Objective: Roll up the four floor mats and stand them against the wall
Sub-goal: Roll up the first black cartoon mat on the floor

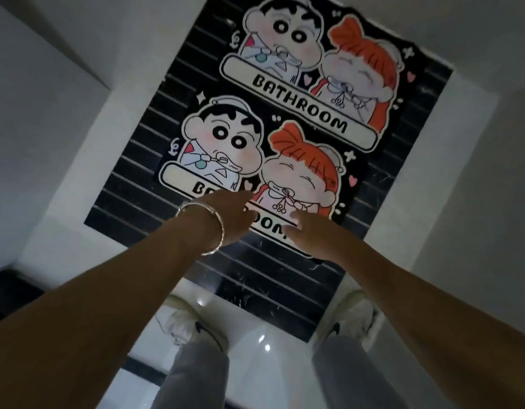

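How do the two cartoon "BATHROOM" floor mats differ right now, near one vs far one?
The near cartoon mat lies closest to the person, with both hands reaching over its lower edge; the far cartoon mat lies beyond, untouched. The near mat's lettering is partly hidden by the left hand and right hand; the far mat's "BATHROOM" reads in full. Both lie flat, unrolled, on black striped mats, with the same print.

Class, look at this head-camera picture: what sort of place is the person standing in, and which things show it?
Probably a home, near a bathroom: glossy white floor tiles, plain white walls, and cartoon mats printed BATHROOM lying flat on a black striped mat.
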Motion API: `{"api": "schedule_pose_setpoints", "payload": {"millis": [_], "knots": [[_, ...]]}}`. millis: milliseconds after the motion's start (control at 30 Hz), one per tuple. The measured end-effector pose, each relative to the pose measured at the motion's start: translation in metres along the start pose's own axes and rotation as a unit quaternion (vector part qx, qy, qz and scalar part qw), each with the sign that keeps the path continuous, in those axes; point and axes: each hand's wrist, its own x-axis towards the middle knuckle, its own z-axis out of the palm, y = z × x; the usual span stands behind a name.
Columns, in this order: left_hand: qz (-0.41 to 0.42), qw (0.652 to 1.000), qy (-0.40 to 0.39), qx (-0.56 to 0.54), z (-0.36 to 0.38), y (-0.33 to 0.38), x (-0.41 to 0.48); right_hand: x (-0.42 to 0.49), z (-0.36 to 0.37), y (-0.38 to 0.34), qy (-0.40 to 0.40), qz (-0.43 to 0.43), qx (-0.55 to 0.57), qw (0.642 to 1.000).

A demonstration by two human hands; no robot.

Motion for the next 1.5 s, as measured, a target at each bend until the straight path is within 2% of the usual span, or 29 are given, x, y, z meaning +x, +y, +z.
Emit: {"api": "schedule_pose_setpoints", "payload": {"millis": [67,267,367,467,567,667,867,1000,1200,1433,1500], "knots": [[-0.005,1.0,-0.017,0.024,0.03,-0.016,0.041,0.044,0.028,0.023,-0.006,0.008,-0.004,1.0],[-0.001,0.999,0.019,0.042,0.112,-0.036,0.156,0.163,0.075,0.081,0.023,0.008,-0.008,1.0],[0.018,0.997,0.034,0.068,0.161,-0.047,0.207,0.212,0.095,0.107,0.083,0.016,0.003,0.996],[0.051,0.988,0.042,0.143,0.198,-0.057,0.253,0.254,0.1,0.139,0.195,0.038,0.015,0.98],[0.125,0.946,0.036,0.296,0.211,-0.063,0.294,0.288,0.084,0.175,0.331,0.077,-0.037,0.94],[0.205,0.889,0.016,0.41,0.214,-0.069,0.323,0.31,0.061,0.2,0.386,0.097,-0.043,0.916],[0.313,0.815,-0.011,0.487,0.203,-0.058,0.364,0.344,0.014,0.227,0.377,0.134,0.031,0.916],[0.351,0.804,-0.016,0.479,0.224,-0.033,0.355,0.349,0.01,0.223,0.346,0.156,0.045,0.924],[0.443,0.78,-0.004,0.441,0.255,0.046,0.34,0.34,-0.003,0.205,0.283,0.178,0.039,0.942],[0.458,0.739,-0.028,0.494,0.27,0.098,0.348,0.33,-0.002,0.23,0.365,0.13,0.035,0.921],[0.457,0.738,-0.035,0.495,0.276,0.108,0.347,0.328,-0.003,0.239,0.377,0.131,0.026,0.916]]}}
